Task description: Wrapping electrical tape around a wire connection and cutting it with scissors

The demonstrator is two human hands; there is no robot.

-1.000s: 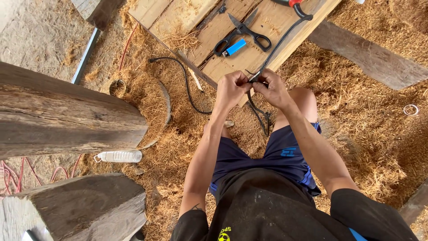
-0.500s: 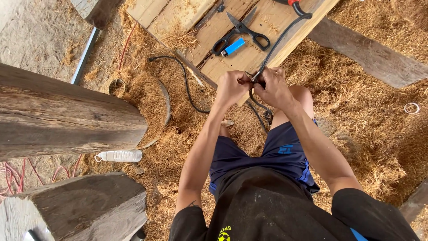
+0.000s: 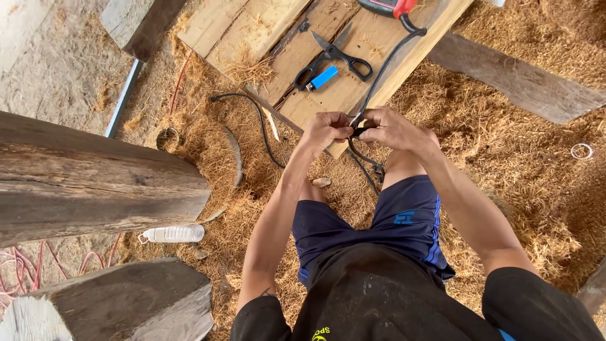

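My left hand (image 3: 325, 129) and my right hand (image 3: 394, 129) meet in front of me, both closed on a black cable (image 3: 385, 63) whose end sits pinched between them. The cable runs up over a wooden board platform (image 3: 252, 31) to a red and black tool (image 3: 388, 7) at the top edge, and a loop of it hangs down beside my knee. Black-handled scissors (image 3: 338, 57) lie on the boards just beyond my hands, with a small blue object (image 3: 323, 77) beside them.
A thick log (image 3: 95, 183) lies at the left, another timber (image 3: 120, 303) below it, and a clear plastic bottle (image 3: 172, 234) between them. Straw covers the ground. A plank (image 3: 517, 79) lies at the right, a second black cable (image 3: 259, 120) curls left of the boards.
Both hands have stayed together on the cable, shifting slightly and working its end; nothing else has moved.
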